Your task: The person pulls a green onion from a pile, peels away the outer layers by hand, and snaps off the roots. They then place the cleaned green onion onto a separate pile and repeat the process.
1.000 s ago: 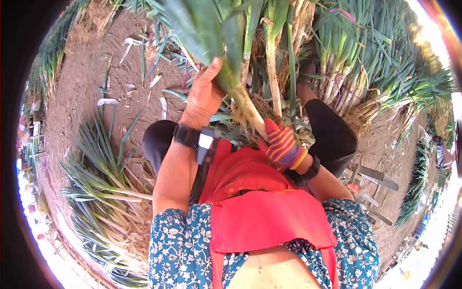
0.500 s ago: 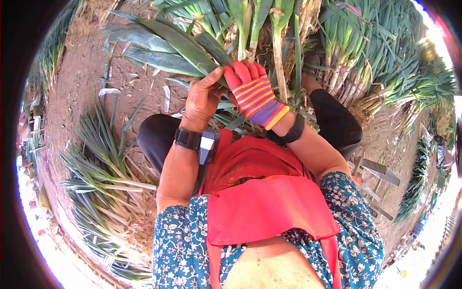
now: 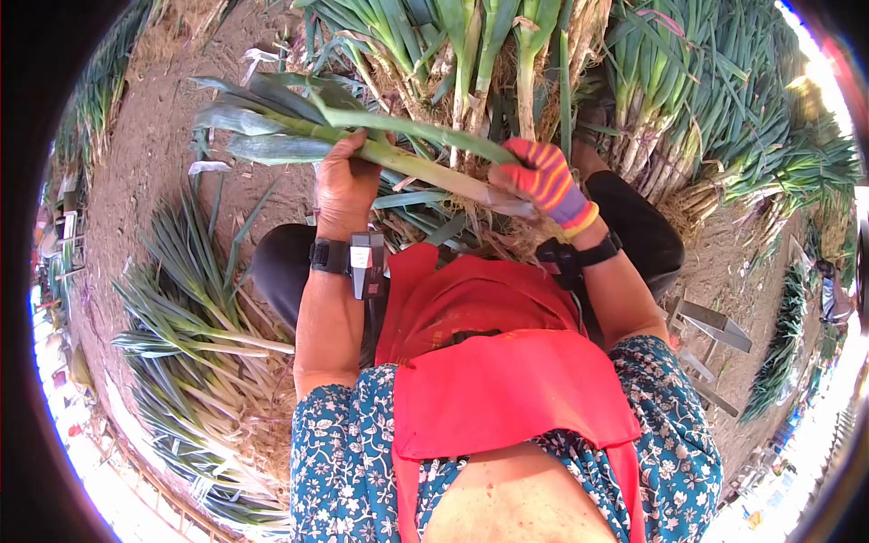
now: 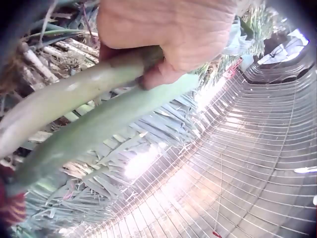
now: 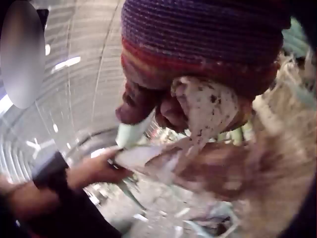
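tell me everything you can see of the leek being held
The leek slants in the air, root end nearer the lap. It has flat blue-green leaves, a smooth pale stalk, limp, spotted, papery skin and shaggy brown roots. The left hand grips it below the leaves; the right hand pulls a long green strip off sideways.

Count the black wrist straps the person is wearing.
2. One strap sits just behind the bare left hand; the other strap sits just behind the striped glove at right. None seems hidden.
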A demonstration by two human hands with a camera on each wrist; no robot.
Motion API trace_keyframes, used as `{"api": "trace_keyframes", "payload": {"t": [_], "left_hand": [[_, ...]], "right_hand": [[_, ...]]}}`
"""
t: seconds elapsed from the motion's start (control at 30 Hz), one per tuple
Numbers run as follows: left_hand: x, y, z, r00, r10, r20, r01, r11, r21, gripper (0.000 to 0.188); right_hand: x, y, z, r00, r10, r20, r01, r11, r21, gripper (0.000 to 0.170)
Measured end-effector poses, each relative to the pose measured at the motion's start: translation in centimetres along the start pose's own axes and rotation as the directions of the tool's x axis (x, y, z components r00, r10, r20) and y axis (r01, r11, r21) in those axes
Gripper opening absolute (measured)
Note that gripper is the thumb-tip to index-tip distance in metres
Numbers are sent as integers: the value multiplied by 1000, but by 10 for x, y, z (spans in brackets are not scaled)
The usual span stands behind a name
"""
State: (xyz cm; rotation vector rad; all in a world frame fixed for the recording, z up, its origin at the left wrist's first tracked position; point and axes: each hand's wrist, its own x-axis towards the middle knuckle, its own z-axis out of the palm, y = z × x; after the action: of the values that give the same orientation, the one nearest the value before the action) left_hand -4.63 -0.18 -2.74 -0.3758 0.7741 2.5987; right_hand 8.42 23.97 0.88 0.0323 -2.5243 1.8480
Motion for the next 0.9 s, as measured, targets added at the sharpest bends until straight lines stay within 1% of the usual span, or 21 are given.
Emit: {"api": "trace_keyframes", "payload": {"t": [0.03,0.07,0.1,0.13,0.17,0.2,0.23,0.27,0.3,0.33,0.37,0.43,0.5,0.53,0.57,0.63,0.67,0.7,0.77,0.83,0.9], "left_hand": [[1,6,-1,1000,-1,-1,1,1000,0,35],[2,12,-4,998,-15,-60,17,999,50,35],[3,17,-8,993,-25,-118,37,995,97,35],[5,18,-13,993,-38,-108,52,990,128,34],[3,16,-11,994,-37,-104,51,991,128,34],[-4,11,-9,997,29,-73,-12,974,225,27],[-11,4,-6,995,94,-38,-77,945,319,23],[-17,-1,2,985,171,-7,-157,920,360,26],[-22,2,5,987,162,-8,-148,919,365,26],[-26,6,11,986,155,64,-168,917,362,29],[-28,11,16,978,157,138,-196,915,353,32],[-30,18,20,966,178,188,-238,896,375,37],[-31,16,24,967,43,249,-126,937,326,42],[-33,11,23,958,-22,286,-71,948,310,45],[-34,3,23,957,-24,289,-70,947,312,45],[-35,-12,18,964,54,259,-134,944,302,46],[-36,-13,17,965,-1,262,-78,955,287,45],[-37,-13,16,965,0,261,-77,955,286,45],[-38,-12,16,965,-32,261,-45,958,282,43],[-35,-11,14,969,-37,244,-31,964,266,43],[-37,-9,11,975,-44,218,-13,967,253,42]], "right_hand": [[-8,11,-5,1000,1,0,-1,1000,1,30],[-21,32,-6,999,33,20,-27,964,-266,33],[-34,54,-7,997,70,32,-43,857,-514,36],[-47,80,-11,997,70,31,-44,856,-515,36],[-59,108,-16,986,163,36,-108,792,-601,30],[-68,124,-20,966,256,32,-167,714,-680,25],[-70,131,-22,966,256,32,-167,715,-679,25],[-71,134,-22,944,309,118,-85,570,-817,26],[-73,136,-23,906,380,186,17,408,-913,28],[-66,140,-25,794,576,191,46,257,-965,33],[-60,127,-23,796,575,190,47,255,-966,33],[-40,84,-17,939,268,214,149,243,-958,41],[-8,43,2,991,-44,127,125,648,-751,50],[7,18,11,976,-140,165,209,807,-552,52],[20,-5,20,954,-242,177,288,905,-312,54],[36,-42,41,951,-278,139,309,881,-358,56],[38,-50,48,944,-311,106,327,854,-404,58],[38,-46,51,944,-311,107,327,855,-403,58],[41,-32,57,951,-284,125,306,791,-530,59],[38,-20,56,965,-230,123,260,820,-511,56],[34,-14,55,942,-316,-109,212,816,-538,52]]}}
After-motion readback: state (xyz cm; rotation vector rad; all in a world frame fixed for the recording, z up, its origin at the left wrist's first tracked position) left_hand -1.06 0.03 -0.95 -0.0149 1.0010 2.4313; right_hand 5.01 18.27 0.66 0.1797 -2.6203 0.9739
